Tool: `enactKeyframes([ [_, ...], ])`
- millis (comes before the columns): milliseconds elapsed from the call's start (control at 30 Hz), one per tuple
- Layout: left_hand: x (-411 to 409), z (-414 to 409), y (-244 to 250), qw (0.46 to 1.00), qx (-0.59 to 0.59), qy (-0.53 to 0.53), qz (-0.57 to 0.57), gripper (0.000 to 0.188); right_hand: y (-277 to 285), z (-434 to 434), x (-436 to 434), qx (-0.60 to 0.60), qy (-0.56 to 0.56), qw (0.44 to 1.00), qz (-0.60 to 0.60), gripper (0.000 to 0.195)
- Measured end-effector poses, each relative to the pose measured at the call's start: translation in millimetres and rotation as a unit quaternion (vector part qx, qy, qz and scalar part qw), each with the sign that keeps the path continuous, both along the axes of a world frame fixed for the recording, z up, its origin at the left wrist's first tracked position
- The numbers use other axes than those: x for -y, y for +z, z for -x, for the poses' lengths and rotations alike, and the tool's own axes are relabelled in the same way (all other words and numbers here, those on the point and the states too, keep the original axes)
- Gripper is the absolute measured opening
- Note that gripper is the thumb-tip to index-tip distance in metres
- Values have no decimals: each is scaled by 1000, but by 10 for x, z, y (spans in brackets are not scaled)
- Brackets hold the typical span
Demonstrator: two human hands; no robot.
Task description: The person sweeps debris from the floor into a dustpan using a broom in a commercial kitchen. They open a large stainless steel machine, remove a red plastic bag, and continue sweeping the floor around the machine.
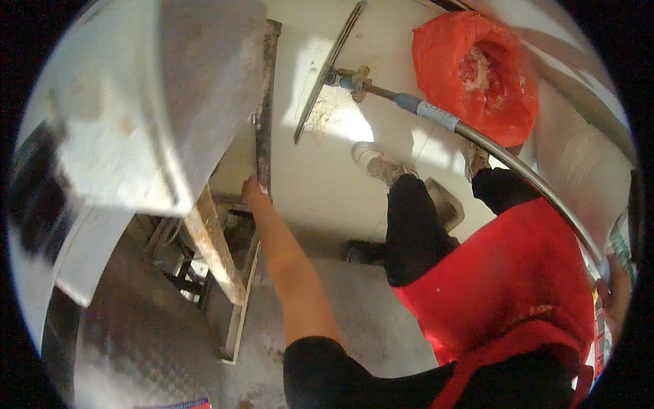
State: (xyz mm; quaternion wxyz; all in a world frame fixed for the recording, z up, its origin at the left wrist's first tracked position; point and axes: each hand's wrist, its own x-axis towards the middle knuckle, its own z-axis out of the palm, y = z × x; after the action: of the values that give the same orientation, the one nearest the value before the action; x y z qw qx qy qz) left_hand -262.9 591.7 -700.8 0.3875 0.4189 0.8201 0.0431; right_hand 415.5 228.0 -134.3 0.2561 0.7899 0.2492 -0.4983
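Note:
A floor squeegee with a long metal pole crosses the view, its dark blade resting on the pale floor. At the right rim, my right hand, partly cut off and blurred, is closed around the upper end of the pole. Pale crumbs or powder lie on the floor beside the blade. My left hand reaches low to a dark, worn rail of a metal stand and touches it. A small white spot shows by its fingers, which are too small to make out.
A red plastic bag, open at the top with waste inside, stands at the upper right near my feet. Metal equipment with a pale corner overhangs the left side. Below it is a rusty support leg. A floor drain or pad lies between my legs.

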Motion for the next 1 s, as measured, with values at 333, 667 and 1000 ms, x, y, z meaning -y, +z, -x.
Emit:
enactKeyframes([
  [333, -498, -127, -712, 997, -8, 42, -60, 16, -300, 109, 179, 32, 7, 999, -13, 42],
  [667, -677, -287, -765, 995, -8, 29, -92, 28, -353, 262, 149, 55, 11, 997, -52, 41],
  [1000, 395, -1203, 698, 985, 63, -148, -68, 45, -155, 342, 94, -118, -81, 990, -15, 41],
])
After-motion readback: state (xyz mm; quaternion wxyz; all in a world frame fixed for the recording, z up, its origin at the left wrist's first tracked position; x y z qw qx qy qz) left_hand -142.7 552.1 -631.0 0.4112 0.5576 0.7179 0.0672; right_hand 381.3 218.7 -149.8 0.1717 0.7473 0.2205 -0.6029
